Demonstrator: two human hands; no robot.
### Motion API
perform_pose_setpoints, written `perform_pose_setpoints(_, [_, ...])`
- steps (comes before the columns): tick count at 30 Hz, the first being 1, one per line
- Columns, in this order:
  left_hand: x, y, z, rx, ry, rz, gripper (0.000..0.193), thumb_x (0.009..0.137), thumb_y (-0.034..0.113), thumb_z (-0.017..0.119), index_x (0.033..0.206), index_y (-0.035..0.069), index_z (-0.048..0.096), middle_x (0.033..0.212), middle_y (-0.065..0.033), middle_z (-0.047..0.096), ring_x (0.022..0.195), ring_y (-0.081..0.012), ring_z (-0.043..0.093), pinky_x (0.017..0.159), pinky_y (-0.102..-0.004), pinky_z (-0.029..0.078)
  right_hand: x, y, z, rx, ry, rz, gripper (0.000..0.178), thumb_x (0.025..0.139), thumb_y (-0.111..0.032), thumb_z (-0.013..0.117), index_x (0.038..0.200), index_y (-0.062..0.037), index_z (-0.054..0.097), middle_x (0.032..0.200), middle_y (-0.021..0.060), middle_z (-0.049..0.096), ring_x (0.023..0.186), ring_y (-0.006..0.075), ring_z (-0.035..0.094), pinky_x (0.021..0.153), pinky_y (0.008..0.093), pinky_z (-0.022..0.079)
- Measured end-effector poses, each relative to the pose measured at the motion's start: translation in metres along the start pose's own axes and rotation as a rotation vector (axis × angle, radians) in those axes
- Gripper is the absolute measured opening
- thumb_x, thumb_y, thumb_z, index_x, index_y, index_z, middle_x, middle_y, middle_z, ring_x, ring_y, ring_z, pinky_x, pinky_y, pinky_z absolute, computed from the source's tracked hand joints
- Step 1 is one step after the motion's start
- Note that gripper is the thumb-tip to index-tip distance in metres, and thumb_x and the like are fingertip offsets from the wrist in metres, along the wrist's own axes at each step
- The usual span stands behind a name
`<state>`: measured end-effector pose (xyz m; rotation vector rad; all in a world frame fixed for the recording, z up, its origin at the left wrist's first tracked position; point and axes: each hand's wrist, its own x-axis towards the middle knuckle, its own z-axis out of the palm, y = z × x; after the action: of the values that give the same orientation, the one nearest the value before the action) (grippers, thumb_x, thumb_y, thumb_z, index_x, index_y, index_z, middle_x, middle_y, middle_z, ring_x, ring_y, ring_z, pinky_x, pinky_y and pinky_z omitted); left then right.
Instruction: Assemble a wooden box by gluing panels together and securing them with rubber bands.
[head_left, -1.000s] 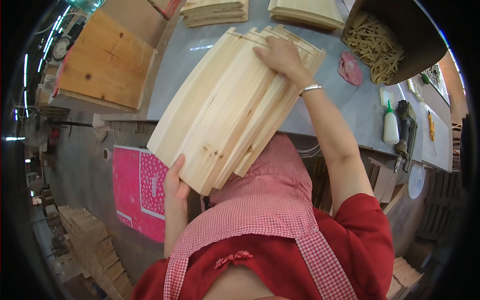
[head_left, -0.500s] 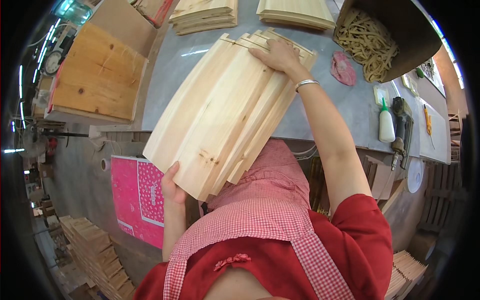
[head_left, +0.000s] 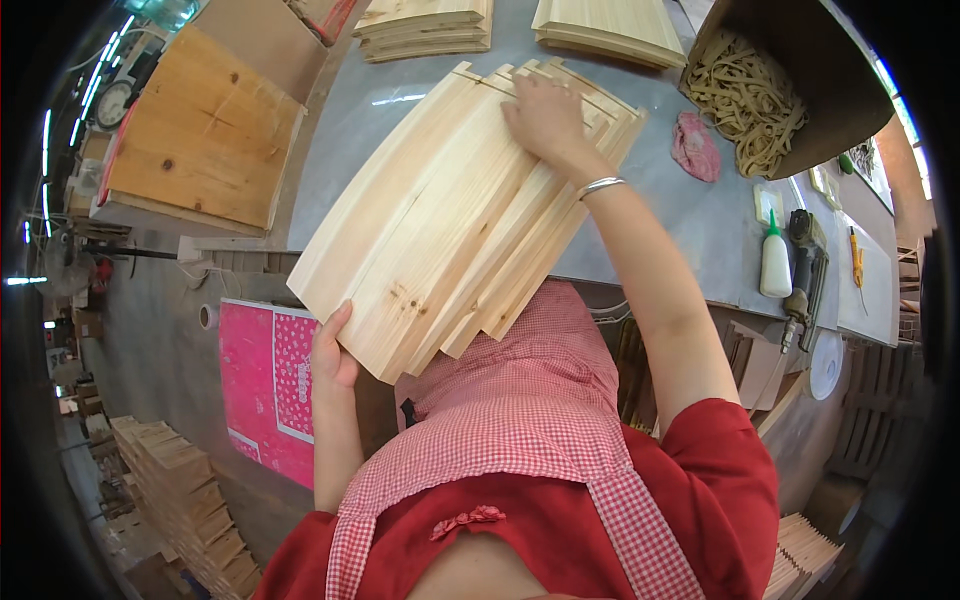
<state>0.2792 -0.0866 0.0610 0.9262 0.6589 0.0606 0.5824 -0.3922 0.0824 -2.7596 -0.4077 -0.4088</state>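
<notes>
A fanned stack of pale wooden boards (head_left: 410,220), with grooves near the far ends, lies slanted over the table's front edge. Its near end overhangs toward my checked apron. My left hand (head_left: 333,350) grips the near left corner, thumb on top and fingers hidden beneath. On the far end rests my right hand (head_left: 548,115), a silver bangle at its wrist; its bent fingers grip the boards close to the grooves. The boards' long edges step out to the right, one below another.
Two more board stacks (head_left: 425,28) (head_left: 608,30) stand at the back of the grey table (head_left: 340,130). To the right are a box of tan bands (head_left: 745,95), a pink cloth (head_left: 695,148), a green-tipped bottle (head_left: 775,262) and an air tool (head_left: 803,260). A wooden box (head_left: 205,130) stands left.
The boards have fanned wider, their near ends stepping further apart to the right. My right hand has shifted slightly, its thumb drawn in; my left hand keeps the near corner.
</notes>
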Motion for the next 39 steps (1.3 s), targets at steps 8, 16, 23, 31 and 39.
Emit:
perform_pose_setpoints(8, [-0.002, 0.009, 0.002, 0.086, 0.127, 0.162, 0.053, 0.090, 0.000, 0.066, 0.139, -0.005, 0.046, 0.133, -0.0150, 0.057, 0.122, -0.0266, 0.056, 0.105, -0.0386, 0.045, -0.016, -0.019, 0.003, 0.058, 0.015, 0.008, 0.036, 0.089, -0.030, 0.061, 0.113, -0.0039, 0.064, 0.112, 0.0210, 0.066, 0.110, 0.0395, 0.059, 0.094, 0.0521, 0.046])
perform_pose_setpoints(16, [0.001, 0.014, 0.000, 0.096, 0.057, 0.108, 0.052, 0.090, -0.001, 0.066, 0.138, -0.004, 0.046, 0.132, -0.0149, 0.058, 0.123, -0.0270, 0.056, 0.105, -0.0390, 0.045, -0.016, 0.004, -0.003, -0.062, 0.105, 0.019, 0.056, 0.087, -0.050, 0.062, 0.122, -0.0069, 0.064, 0.117, 0.0203, 0.066, 0.117, 0.0386, 0.058, 0.098, 0.0522, 0.045])
perform_pose_setpoints(23, [0.003, 0.011, -0.002, 0.091, 0.072, 0.108, 0.053, 0.090, -0.002, 0.065, 0.139, -0.004, 0.044, 0.133, -0.0163, 0.057, 0.124, -0.0281, 0.055, 0.107, -0.0396, 0.045, -0.014, 0.012, -0.009, 0.055, -0.188, 0.166, 0.068, 0.086, -0.062, 0.058, 0.128, -0.0081, 0.063, 0.123, 0.0180, 0.066, 0.119, 0.0353, 0.059, 0.100, 0.0483, 0.046])
perform_pose_setpoints(31, [-0.006, 0.003, -0.006, 0.076, 0.049, 0.100, 0.056, 0.091, -0.003, 0.061, 0.143, -0.005, 0.041, 0.140, -0.0174, 0.053, 0.129, -0.0286, 0.052, 0.110, -0.0401, 0.042, -0.020, 0.016, 0.000, 0.102, -0.063, 0.091, 0.059, 0.087, -0.058, 0.060, 0.120, -0.0102, 0.068, 0.117, 0.0192, 0.067, 0.113, 0.0380, 0.061, 0.097, 0.0512, 0.046])
perform_pose_setpoints(39, [-0.002, 0.005, -0.005, 0.091, 0.098, 0.091, 0.055, 0.090, -0.003, 0.063, 0.141, -0.005, 0.042, 0.138, -0.0164, 0.054, 0.126, -0.0284, 0.053, 0.109, -0.0398, 0.043, -0.016, 0.016, -0.007, 0.109, -0.123, 0.115, 0.067, 0.083, -0.063, 0.062, 0.125, -0.0112, 0.068, 0.121, 0.0159, 0.068, 0.116, 0.0344, 0.063, 0.100, 0.0471, 0.047])
